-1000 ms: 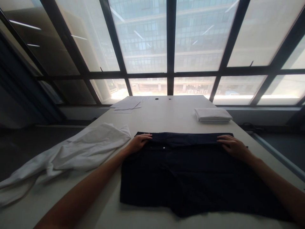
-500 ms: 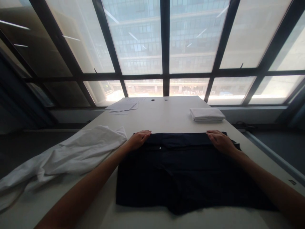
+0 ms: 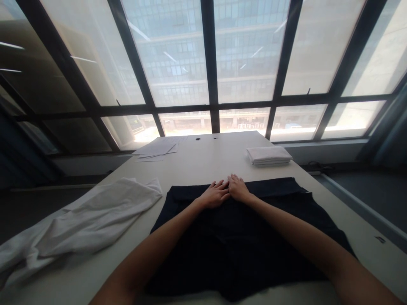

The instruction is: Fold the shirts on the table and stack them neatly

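A pair of dark navy shorts (image 3: 267,220) lies spread on the white table, waistband at the far side and legs toward me. My left hand (image 3: 215,194) rests flat on the waistband near its middle, fingers apart. Right beside it, my right hand (image 3: 238,187) lies on the same waistband, its fingers extended and almost touching those of the left. Neither hand grips the cloth. My forearms cover parts of the shorts.
To the left a crumpled white cloth (image 3: 95,216) lies along the table (image 3: 203,163). A folded white cloth stack (image 3: 269,156) sits at the far right. Loose paper sheets (image 3: 157,147) lie at the far left. Tall windows rise behind the table.
Both hands have moved inward from the ends of the waistband to its middle. The view has shifted slightly to the right.
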`<move>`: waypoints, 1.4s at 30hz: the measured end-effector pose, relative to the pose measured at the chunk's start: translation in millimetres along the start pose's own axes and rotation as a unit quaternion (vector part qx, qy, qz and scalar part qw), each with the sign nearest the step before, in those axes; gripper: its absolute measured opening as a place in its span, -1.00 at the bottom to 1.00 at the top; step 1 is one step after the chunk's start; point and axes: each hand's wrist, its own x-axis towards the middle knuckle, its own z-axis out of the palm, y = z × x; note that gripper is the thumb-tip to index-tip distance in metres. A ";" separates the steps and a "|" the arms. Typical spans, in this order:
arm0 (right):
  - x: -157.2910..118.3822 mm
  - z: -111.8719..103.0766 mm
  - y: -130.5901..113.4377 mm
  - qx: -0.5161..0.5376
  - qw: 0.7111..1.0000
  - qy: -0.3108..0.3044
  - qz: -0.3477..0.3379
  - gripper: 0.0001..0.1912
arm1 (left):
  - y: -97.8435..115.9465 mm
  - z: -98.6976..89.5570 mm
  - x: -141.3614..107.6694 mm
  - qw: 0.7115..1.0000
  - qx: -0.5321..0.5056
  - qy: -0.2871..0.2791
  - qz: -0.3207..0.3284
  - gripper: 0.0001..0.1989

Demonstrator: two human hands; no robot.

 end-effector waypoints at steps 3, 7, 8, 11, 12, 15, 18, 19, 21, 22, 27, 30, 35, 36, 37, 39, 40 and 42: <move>-4.1 5.9 10.6 -0.006 1.000 0.000 -0.007 -0.40 | -0.7 2.1 -1.9 1.000 0.005 0.001 -0.003 -0.47; -9.2 1.8 27.3 -0.023 1.000 -0.015 0.002 -0.37 | 1.2 1.8 -0.3 1.000 0.009 -0.009 -0.017 -0.42; -11.2 -0.5 32.2 -0.026 0.999 -0.022 0.006 -0.36 | 1.8 1.8 0.2 1.000 0.009 -0.011 -0.022 -0.40; -19.9 -9.0 51.4 -0.037 0.998 -0.038 0.038 -0.33 | 2.7 2.3 0.9 1.000 0.009 -0.010 -0.026 -0.39; -23.4 -12.1 59.6 -0.041 0.997 -0.040 0.053 -0.31 | 2.7 2.6 1.0 1.000 0.009 -0.009 -0.026 -0.39; -35.6 -21.4 90.2 -0.053 0.993 -0.039 0.102 -0.28 | 2.3 3.2 1.2 1.000 0.008 -0.008 -0.029 -0.38; -49.5 -30.7 127.7 -0.065 0.986 -0.028 0.154 -0.29 | 2.5 2.5 1.0 1.000 0.003 -0.008 -0.030 -0.38; -54.2 -33.8 140.8 -0.069 0.982 -0.023 0.172 -0.28 | 2.9 2.0 0.9 1.000 0.002 -0.008 -0.029 -0.38; -63.3 -39.7 165.8 -0.075 0.976 -0.012 0.205 -0.28 | 3.6 0.9 0.6 1.000 0.001 -0.009 -0.027 -0.38; -67.2 -42.2 177.0 -0.078 0.973 -0.008 0.217 -0.27 | 3.8 0.5 0.4 1.000 0.001 -0.009 -0.027 -0.37; -77.2 -47.6 210.4 -0.083 0.964 0.019 0.251 -0.24 | 3.0 3.2 0.1 1.000 -0.003 -0.002 -0.031 -0.38; -76.8 -46.0 214.8 -0.082 0.965 0.027 0.248 -0.24 | 4.3 6.6 0.5 0.999 -0.007 -0.003 -0.037 -0.36; -75.7 -42.9 216.9 -0.082 0.965 0.017 0.248 -0.22 | 5.9 2.1 1.5 0.998 -0.013 -0.031 -0.050 -0.32; -75.7 -42.3 217.7 -0.081 0.965 0.018 0.247 -0.22 | 3.0 -0.9 0.0 0.998 -0.020 -0.044 -0.051 -0.31; -75.7 -41.5 218.5 -0.080 0.966 0.022 0.246 -0.22 | -1.6 -4.3 -3.0 0.997 -0.028 -0.056 -0.053 -0.30; -75.5 -39.8 220.4 -0.079 0.966 0.028 0.246 -0.22 | -16.1 -10.8 -14.4 0.994 -0.045 -0.070 -0.065 -0.30; -75.2 -38.9 221.3 -0.079 0.965 0.030 0.247 -0.22 | -25.2 -13.4 -22.8 0.993 -0.050 -0.070 -0.077 -0.31; -74.6 -37.3 222.8 -0.080 0.965 0.034 0.247 -0.22 | -44.3 -16.5 -43.2 0.991 -0.052 -0.057 -0.110 -0.34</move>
